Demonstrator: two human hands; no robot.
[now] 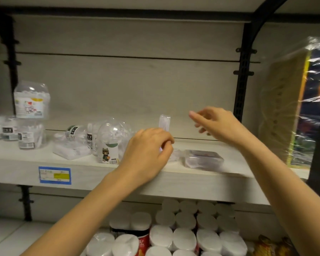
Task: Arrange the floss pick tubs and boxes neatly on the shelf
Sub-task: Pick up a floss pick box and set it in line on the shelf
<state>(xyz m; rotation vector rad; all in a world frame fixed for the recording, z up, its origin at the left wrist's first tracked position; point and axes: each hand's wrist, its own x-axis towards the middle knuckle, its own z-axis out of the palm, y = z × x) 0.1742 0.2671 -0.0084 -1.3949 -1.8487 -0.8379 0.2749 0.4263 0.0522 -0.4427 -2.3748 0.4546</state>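
Head view: my left hand [148,150] was curled closed around a small clear box [164,122] standing upright on the shelf [174,183]. My right hand [214,122] hovered empty, fingers loosely spread. A flat box [201,158] lay beside; domed tubs [111,141] stood left.

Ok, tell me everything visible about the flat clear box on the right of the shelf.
The flat clear box lies on its broad face near the front edge of the shelf. It looks like transparent plastic, rounded at the corners, with purplish contents blurred inside. Neither hand touches it; the left hand is beside it.
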